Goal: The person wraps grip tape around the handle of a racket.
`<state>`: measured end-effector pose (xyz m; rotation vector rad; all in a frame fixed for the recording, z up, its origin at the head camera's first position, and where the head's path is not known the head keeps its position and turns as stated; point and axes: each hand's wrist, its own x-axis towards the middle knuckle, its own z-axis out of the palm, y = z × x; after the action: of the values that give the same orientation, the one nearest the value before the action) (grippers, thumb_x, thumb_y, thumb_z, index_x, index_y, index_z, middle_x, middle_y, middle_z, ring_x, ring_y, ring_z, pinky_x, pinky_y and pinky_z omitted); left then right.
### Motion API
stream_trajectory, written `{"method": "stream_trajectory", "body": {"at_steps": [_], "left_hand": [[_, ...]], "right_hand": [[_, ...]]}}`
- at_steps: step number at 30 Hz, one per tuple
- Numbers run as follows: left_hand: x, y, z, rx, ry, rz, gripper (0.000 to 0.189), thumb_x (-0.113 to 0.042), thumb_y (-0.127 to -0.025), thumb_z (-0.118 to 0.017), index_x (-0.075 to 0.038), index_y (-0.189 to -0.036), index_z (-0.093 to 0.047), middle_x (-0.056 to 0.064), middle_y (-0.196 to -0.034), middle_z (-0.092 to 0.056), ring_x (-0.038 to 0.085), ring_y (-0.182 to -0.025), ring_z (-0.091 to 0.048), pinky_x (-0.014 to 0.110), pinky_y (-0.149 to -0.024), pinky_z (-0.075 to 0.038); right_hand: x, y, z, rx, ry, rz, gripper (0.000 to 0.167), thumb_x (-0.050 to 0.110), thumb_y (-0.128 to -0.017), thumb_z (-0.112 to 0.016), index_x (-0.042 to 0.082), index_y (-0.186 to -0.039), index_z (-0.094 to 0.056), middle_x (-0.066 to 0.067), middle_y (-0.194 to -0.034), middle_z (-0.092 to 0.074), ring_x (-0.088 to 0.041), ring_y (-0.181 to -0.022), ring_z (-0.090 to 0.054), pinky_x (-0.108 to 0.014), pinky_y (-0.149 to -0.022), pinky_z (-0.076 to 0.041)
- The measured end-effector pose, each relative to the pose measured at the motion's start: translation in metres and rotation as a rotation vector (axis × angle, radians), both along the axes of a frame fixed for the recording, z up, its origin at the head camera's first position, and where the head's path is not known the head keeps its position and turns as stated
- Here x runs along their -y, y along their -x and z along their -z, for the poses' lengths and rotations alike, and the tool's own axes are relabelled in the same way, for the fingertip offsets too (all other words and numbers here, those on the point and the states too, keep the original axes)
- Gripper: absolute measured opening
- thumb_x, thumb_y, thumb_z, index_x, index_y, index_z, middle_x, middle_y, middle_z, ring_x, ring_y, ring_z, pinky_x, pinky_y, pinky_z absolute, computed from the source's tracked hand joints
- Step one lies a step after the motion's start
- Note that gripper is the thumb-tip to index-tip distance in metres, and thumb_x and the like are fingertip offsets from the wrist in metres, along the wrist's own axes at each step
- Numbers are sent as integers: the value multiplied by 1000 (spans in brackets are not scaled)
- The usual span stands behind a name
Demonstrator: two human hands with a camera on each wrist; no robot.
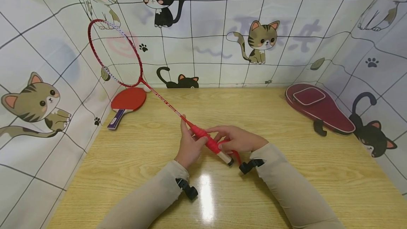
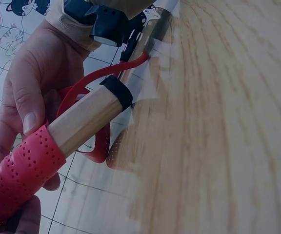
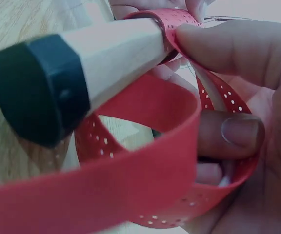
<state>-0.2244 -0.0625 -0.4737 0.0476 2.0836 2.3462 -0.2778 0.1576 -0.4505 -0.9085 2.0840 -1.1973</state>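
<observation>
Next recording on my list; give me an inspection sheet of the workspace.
Surface: wooden table, glossy near the front.
Job's things: badminton racket; red perforated tape covers part of its handle, which is bare toward the black end cap.
Clutter: table-tennis paddle, far left; dark red case, far right.
Grips: left grip holds the wrapped handle; right grip pinches the tape.
Cables: nothing seen.
Surroundings: cat-print walls.

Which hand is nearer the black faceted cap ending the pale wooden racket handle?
Right. The right hand holds the perforated red tape beside the handle, up from the cap; the left hand grips the wrapped section farther up.
</observation>
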Motion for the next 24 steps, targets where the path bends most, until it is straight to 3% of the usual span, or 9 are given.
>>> {"method": "stream_trajectory", "body": {"at_steps": [11,17,24], "left_hand": [[1,-1,1,-2,-12,19,112,0,-94,-73,-36,-166,5,22,-129,-57,34,-108,-72,39,-87,-63],[1,-1,0,4,9,17,110,2,-95,-71,-34,-167,6,26,-131,-56,37,-111,-71,38,-90,-61],[2,-2,-3,28,32,3,108,3,-96,-66,-35,-167,6,24,-132,-56,35,-114,-71,36,-90,-61]], "right_hand": [[2,-3,-3,21,4,34,67,3,-96,-67,30,-154,-51,-7,-120,-69,-26,-73,-70,-40,-69,-60],[0,-2,-3,1,-22,19,66,4,-96,-67,32,-154,-52,-4,-120,-69,-24,-69,-67,-38,-69,-59],[-2,0,-4,0,-21,-12,67,0,-97,-60,29,-156,-51,-4,-122,-72,-23,-85,-70,-38,-74,-59]]}}
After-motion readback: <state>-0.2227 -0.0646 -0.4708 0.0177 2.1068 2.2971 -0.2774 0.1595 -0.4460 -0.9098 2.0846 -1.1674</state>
